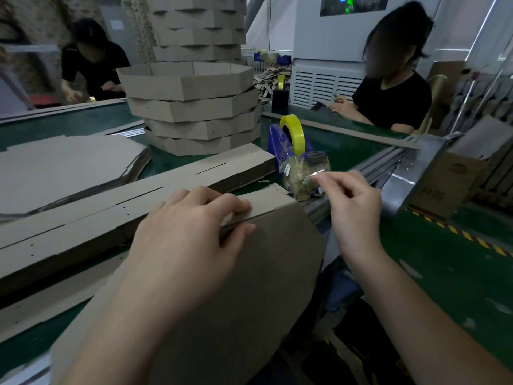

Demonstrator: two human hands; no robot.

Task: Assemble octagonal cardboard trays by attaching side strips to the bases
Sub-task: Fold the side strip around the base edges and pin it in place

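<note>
One octagonal base (pixel 249 273), tilted up at the near edge of the green table (pixel 458 273), side strip (pixel 266 200) folded along its top edge. Left hand (pixel 191 234) curled over that edge, pinching strip to base. Right hand (pixel 352 209) just to the right, thumb and forefinger pinching a clear tape piece (pixel 316 176) (blue tape dispenser (pixel 288 151) just beyond). Joint below-left of the tape, long axis running up-right to the corner; right hand nearer that corner. Behind: strip stack (pixel 125 201), finished trays (pixel 191 112).

A grey-brown octagonal base (pixel 263 259) is seen tilted at the table edge, with a strip (pixel 268 200) folded along its upper side. More strips (pixel 125 201) are laid flat in a long pile beyond it. Flat bases (pixel 69 168) are piled at the left, and finished trays (pixel 191 107) are stacked behind.
</note>
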